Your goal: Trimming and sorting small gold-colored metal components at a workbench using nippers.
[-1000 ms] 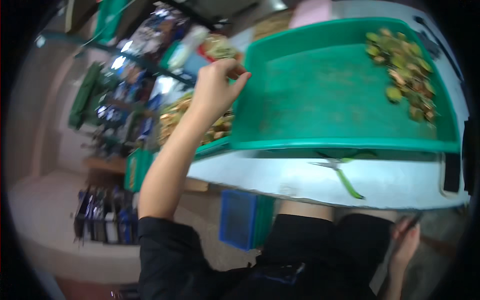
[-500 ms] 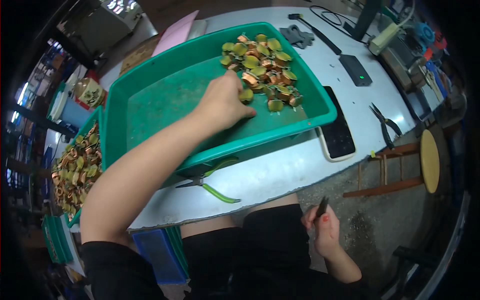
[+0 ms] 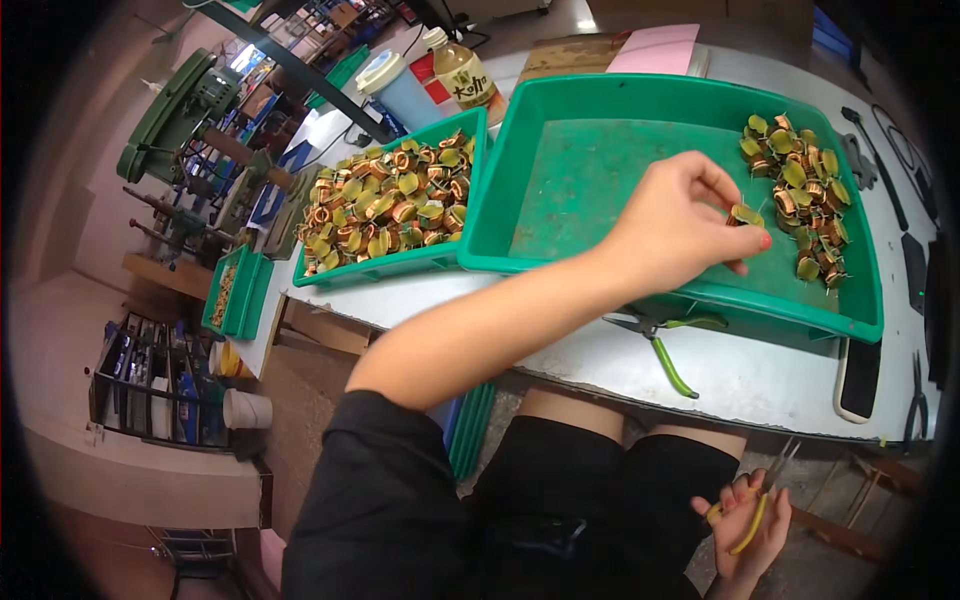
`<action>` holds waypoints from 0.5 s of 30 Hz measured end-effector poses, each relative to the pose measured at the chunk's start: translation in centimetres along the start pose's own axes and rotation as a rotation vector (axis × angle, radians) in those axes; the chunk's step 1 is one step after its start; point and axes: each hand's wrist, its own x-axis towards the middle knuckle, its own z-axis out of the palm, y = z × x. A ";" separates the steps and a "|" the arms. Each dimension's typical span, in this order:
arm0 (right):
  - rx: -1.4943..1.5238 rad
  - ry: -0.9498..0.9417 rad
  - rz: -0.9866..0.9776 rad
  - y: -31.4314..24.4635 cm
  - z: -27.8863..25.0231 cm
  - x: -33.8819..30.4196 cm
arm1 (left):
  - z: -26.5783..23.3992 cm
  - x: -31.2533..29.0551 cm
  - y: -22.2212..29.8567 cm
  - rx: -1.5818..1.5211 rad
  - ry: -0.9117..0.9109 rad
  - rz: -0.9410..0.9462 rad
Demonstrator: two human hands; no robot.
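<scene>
Over the large green tray (image 3: 590, 160), my left hand (image 3: 685, 220) pinches a small copper-wound coil (image 3: 745, 215) with a yellow-green pad between thumb and fingers. Just right of it, a cluster of similar coils (image 3: 795, 175) lies at the tray's right end. Low at the right, beyond the table edge, my right hand (image 3: 750, 530) is turned palm up and holds slim pliers (image 3: 765, 510) with yellow handles, jaws pointing up. Left of the large tray, a smaller green tray (image 3: 385, 266) is heaped with more coils.
Green-handled pliers (image 3: 672, 370) lie on the white table in front of the large tray. A phone (image 3: 858, 380) and dark pliers (image 3: 916, 405) are at the right. Behind the smaller tray stand a bottle (image 3: 465, 80) and a lidded blue container (image 3: 400, 90).
The view has swung left, showing more of the smaller tray. My left hand has come away from the cluster with a coil. My right hand has turned palm up, exposing the pliers.
</scene>
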 end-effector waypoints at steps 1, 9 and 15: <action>0.004 0.025 0.066 0.2 0.1 -0.2 | -0.2 -1.3 0.1 -0.165 -0.017 0.008; -0.323 -0.084 0.269 0.6 2.9 -1.8 | 1.5 -11.0 -1.7 -0.811 0.034 -0.187; -0.658 -0.116 0.149 1.2 3.7 -1.5 | 2.9 -14.9 -5.4 -1.046 -0.083 -0.353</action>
